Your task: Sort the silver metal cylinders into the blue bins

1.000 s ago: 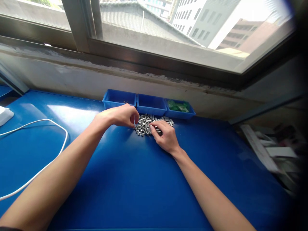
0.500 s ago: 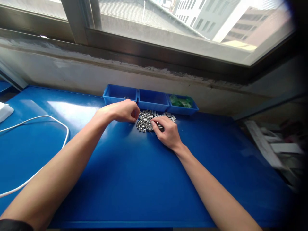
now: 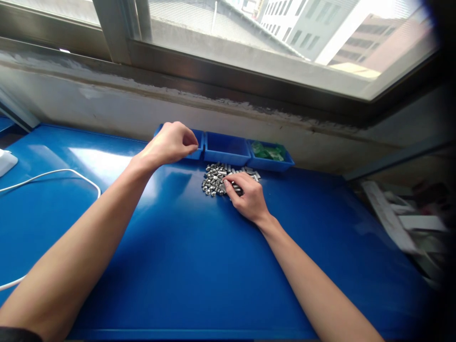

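A pile of small shiny metal pieces (image 3: 213, 180), some round and some longer, lies on the blue table in front of three joined bins. My left hand (image 3: 173, 141) is raised over the left blue bin (image 3: 197, 155), its fingers pinched together. Whatever those fingertips hold, if anything, is too small to make out. At the right side of the pile rests my right hand (image 3: 247, 194), thumb and forefinger closed close to the metal pieces. I cannot see clearly what lies between them.
The middle blue bin (image 3: 228, 156) stands beside the right blue bin (image 3: 272, 166), which holds green plastic material (image 3: 269, 151). A white cable (image 3: 71, 171) curves over the table (image 3: 199, 275) at left. Behind runs a wall below a window; papers and clutter (image 3: 420, 221) sit at right.
My left hand has lifted from the left edge of the pile and moved up and left, over the left bin. My right hand stays in place at the pile.
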Available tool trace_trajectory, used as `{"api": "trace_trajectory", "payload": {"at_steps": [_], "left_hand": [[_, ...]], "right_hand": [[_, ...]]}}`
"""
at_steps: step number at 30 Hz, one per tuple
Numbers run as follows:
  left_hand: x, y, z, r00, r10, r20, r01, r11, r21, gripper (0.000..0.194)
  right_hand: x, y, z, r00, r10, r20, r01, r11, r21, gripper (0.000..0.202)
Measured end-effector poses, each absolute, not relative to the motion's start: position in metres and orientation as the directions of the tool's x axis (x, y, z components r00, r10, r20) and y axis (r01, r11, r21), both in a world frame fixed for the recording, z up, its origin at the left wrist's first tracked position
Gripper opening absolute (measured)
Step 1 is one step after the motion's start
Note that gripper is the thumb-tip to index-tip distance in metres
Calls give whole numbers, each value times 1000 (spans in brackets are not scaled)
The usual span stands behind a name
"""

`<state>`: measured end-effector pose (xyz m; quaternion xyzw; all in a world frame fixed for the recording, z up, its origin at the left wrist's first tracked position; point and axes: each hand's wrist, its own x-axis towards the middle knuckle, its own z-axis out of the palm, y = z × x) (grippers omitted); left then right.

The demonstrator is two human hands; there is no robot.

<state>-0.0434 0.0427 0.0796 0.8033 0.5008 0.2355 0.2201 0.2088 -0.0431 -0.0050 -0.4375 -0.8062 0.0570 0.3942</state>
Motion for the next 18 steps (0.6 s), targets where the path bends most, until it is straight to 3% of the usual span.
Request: {"api": "trace_trajectory", "payload": {"at_steps": [3,6,10,14,18], "left_hand": [[-50,46,77,201,946,252,733,-316,603,36],[-49,45,75,166,942,291,733,-315,603,37],[-39,39,79,392,878,276,646,-476,596,33],[-30,35,80,641,762,93,593,-568,571,27],[-26,35,72,729,684,-34,578,-587,567,21]], "right_hand": [[209,-43,-5,-311,750,583,656,613,-439,9],[210,-43,-6,-313,754,577,658,610,-440,9],[211,-43,-6,-311,757,574,663,606,-440,9],[210,-43,-6,-316,756,573,662,608,-438,8],[210,-43,-7,-316,755,575,662,609,-436,8]]}}
